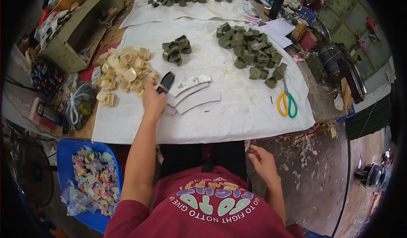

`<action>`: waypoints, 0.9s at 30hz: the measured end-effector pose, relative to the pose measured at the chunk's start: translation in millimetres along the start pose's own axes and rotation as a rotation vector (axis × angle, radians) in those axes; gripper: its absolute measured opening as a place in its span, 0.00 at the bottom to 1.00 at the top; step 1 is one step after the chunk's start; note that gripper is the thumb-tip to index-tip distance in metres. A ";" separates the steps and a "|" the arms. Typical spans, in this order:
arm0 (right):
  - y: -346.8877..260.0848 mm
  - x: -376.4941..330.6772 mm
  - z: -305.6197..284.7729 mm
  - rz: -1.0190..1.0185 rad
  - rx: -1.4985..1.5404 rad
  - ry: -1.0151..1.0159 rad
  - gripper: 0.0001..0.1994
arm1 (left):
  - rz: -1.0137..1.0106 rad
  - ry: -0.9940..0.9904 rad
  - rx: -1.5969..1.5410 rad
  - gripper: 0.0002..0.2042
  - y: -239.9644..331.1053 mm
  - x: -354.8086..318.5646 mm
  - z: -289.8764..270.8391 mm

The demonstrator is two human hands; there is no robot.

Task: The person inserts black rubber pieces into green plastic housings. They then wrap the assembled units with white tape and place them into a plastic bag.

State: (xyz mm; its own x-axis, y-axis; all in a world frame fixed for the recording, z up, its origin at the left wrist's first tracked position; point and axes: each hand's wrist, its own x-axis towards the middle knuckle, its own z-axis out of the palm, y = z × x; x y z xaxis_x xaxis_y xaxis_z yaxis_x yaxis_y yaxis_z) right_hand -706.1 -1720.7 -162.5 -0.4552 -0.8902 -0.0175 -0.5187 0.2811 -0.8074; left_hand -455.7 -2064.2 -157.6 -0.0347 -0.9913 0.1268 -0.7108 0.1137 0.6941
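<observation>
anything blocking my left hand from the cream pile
Nothing visible: the left hand's grip is right at the near right edge of the cream pile. The black object is to its right, not between them.

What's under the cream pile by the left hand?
White sheet shows along the near edge of the cream pile. Whatever lies under its middle is covered by the pile itself; the left hand hides part of its near right edge.
</observation>
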 end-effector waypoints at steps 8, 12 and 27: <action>8.2 32.5 -54.7 -0.041 -0.159 0.375 0.11 | 0.468 0.240 0.116 0.23 13.3 -40.7 -20.7; 31.2 111.3 -77.8 -0.164 -0.315 0.649 0.13 | 0.724 -0.056 -0.030 0.16 57.9 -58.8 18.5; 18.3 168.4 -62.3 -0.044 -0.549 0.537 0.13 | 0.578 -0.427 0.262 0.15 77.7 -36.6 34.0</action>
State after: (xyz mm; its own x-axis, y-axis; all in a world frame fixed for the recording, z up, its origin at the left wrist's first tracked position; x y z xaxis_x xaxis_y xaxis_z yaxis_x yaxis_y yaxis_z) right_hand -837.3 -1843.1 -143.5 -0.6420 -0.6482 0.4095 -0.7655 0.5122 -0.3894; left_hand -533.5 -2021.4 -132.4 -0.6822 -0.7247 0.0970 -0.6390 0.6554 0.4027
